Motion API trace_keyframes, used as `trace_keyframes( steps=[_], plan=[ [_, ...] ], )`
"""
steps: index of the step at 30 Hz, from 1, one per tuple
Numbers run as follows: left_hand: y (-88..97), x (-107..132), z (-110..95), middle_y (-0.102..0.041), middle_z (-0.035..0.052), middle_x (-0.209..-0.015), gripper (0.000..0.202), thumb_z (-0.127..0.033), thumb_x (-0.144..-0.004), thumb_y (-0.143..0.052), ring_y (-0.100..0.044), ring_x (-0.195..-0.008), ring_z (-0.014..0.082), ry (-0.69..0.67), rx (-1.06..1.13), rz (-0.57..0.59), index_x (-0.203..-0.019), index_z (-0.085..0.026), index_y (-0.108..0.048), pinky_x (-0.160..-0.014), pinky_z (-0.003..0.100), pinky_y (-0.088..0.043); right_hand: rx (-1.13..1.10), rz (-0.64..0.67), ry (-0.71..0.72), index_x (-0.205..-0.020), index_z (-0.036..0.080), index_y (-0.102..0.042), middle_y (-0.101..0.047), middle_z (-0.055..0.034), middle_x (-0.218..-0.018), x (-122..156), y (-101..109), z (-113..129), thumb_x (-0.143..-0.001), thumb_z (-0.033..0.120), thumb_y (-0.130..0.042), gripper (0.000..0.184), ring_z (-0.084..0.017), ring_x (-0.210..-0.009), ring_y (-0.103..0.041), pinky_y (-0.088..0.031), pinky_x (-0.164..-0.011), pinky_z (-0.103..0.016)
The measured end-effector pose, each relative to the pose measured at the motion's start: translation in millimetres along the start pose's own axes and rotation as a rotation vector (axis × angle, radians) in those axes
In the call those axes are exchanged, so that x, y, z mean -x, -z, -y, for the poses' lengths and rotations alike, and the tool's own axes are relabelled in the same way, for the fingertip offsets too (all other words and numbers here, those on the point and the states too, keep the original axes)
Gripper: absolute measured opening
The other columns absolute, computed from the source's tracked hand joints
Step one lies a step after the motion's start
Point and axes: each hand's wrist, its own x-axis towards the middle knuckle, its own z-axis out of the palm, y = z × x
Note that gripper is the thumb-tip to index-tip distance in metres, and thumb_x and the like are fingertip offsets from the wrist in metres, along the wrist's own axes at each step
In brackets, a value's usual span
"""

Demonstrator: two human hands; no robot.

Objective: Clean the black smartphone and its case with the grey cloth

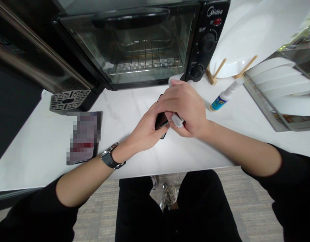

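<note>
Over the white counter (139, 164), my left hand (146, 132) is closed around a dark, glossy smartphone (161, 121), mostly covered by my fingers. My right hand (187, 104) lies across the phone, curled on a white cleaning cloth (177, 120) with a zigzag edge. Part of the cloth also sticks out above the right hand's knuckles. To the right of that hand, a small spray bottle (221, 97) with a blue label and white top stands on the counter.
A black toaster oven (144, 82) stands behind my hands. At the left are a drip tray (69, 101) and a flat, pixelated device (85, 137). Large white plates (255, 37) lean in a wooden stand (211, 75), beside a dish rack (271, 111) holding more plates.
</note>
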Motion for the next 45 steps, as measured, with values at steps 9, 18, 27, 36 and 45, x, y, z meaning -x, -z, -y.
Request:
trace_keyframes(
  steps=[9, 18, 27, 36, 45],
  plan=[
    [2.8, -3, 1, -0.057, 0.0126, -0.153, 0.050, -0.025, -0.095, -0.065, -0.054, -0.143, 0.0317, -0.078, -0.117, 0.007, -0.143, -0.022, -0.052, -0.124, 0.052, -0.040, -0.123, -0.005, -0.351, -0.104, 0.029, -0.054, -0.068, -0.0089, -0.108, 1, -8, -6, -0.100, 0.048, -0.044, 0.022, -0.028, -0.112, -0.068, -0.058, -0.109, -0.055],
    [9.0, -4, -2, -0.058, 0.0128, -0.154, 0.065, -0.043, -0.089, -0.079, -0.055, -0.141, 0.0347, -0.040, -0.062, 0.128, -0.146, -0.022, -0.055, -0.123, 0.053, -0.040, 0.016, -0.141, -0.058, -0.104, 0.032, -0.064, -0.069, -0.0033, -0.094, 13, -10, -11, -0.105, 0.025, -0.033, 0.032, -0.023, -0.088, -0.067, -0.061, -0.089, -0.047],
    [11.3, -7, -16, -0.071, 0.0024, -0.096, 0.044, -0.056, -0.093, -0.074, -0.068, -0.085, 0.0159, 0.293, 0.445, 0.127, -0.120, -0.022, -0.071, -0.077, 0.027, -0.054, -0.047, -0.061, -0.400, -0.111, 0.031, -0.064, -0.073, -0.0069, -0.104, 11, 0, -9, -0.108, 0.033, -0.026, 0.038, -0.027, -0.102, -0.071, -0.061, -0.095, -0.047],
    [8.2, -10, -19, -0.079, 0.0082, -0.113, 0.037, -0.030, -0.093, -0.075, -0.078, -0.098, 0.0278, 0.550, 0.751, -0.006, -0.126, -0.021, -0.061, -0.085, 0.043, -0.065, -0.072, 0.248, -0.609, -0.155, 0.024, -0.044, -0.063, -0.0071, -0.155, 8, -14, -21, -0.113, 0.037, -0.024, 0.049, -0.023, -0.157, -0.045, -0.023, -0.135, -0.055],
    [3.6, -16, -9, -0.079, 0.0083, -0.119, 0.068, -0.074, -0.104, -0.031, -0.068, -0.130, 0.0346, 0.485, 0.740, -0.025, -0.138, -0.024, -0.063, -0.102, 0.052, -0.061, -0.183, 0.390, -0.471, -0.163, 0.019, -0.032, -0.052, -0.0070, -0.165, 16, -17, -19, -0.103, 0.020, -0.033, 0.060, -0.018, -0.154, -0.048, -0.042, -0.128, -0.045]
  ],
)
